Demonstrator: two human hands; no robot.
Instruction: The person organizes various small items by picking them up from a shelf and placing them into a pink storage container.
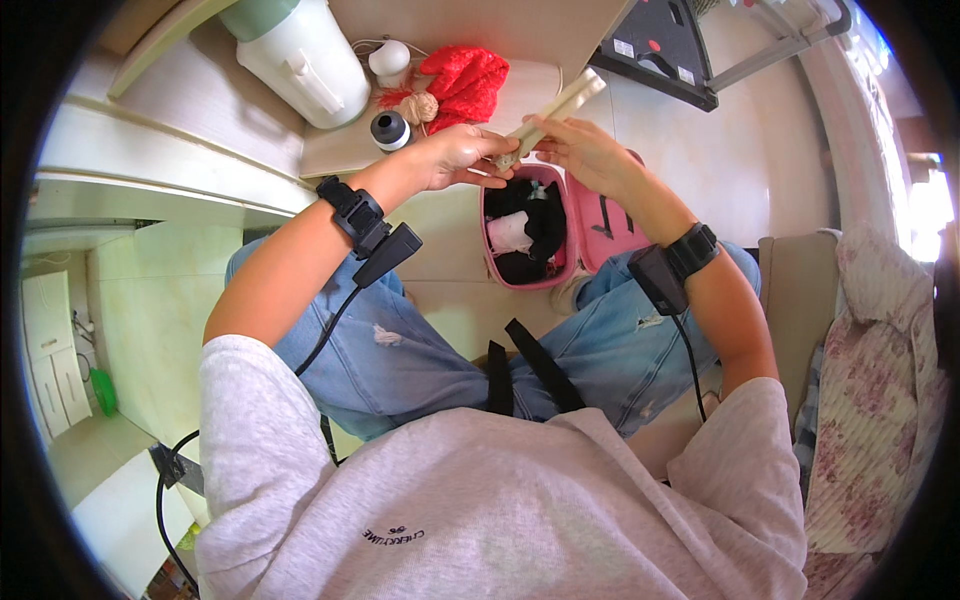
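Note:
Both hands are raised beyond my knees, around a long, narrow cream-coloured object (pixel 564 109) that slants up to the right; its exact kind I cannot tell. My left hand (pixel 469 154) pinches its lower end between thumb and fingers. On its right side, my right hand (pixel 577 146) has its fingertips on the middle of it. Below the hands, on the floor, a pink case (pixel 491 255) lies open with its lid to the right. Black cloth items (pixel 551 217) and a pale pink cloth piece (pixel 510 232) are inside.
A low shelf at the upper left bears a white jug (pixel 315 82), a dark-topped bottle (pixel 390 131), a ball of twine (pixel 418 108), red fabric (pixel 465 82) and a white rounded device (pixel 389 58). A black panel with metal legs (pixel 660 52) stands upper right. Floral bedding (pixel 862 420) is at the right.

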